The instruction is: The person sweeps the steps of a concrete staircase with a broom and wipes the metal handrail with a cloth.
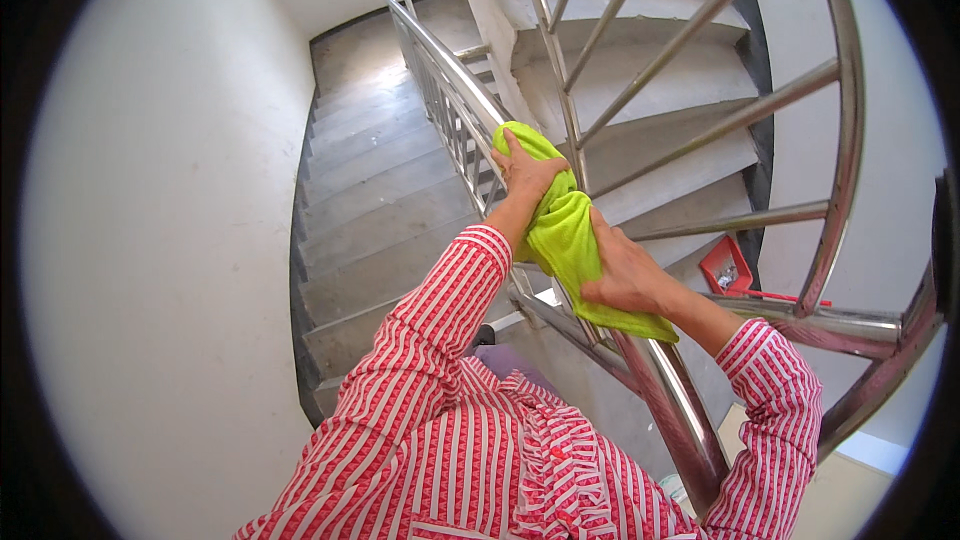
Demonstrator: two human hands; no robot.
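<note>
A lime-green cloth [564, 236] lies wrapped over the stainless steel handrail [457, 67] of a staircase. My left hand [527, 171] grips the cloth at its upper end, with the fingers around the rail. Lower down, my right hand [628, 274] is closed over the cloth's wider part. Below my right hand the cloth's loose edge hangs, and the bare rail runs on down towards my body. The rail's surface under the cloth is hidden.
Concrete stairs [375, 217] descend on the left beside a white wall [165, 240]. More steps [645, 82] lie behind steel railing bars [675, 52] on the right. A red dustpan [726, 268] with debris in it rests at the right.
</note>
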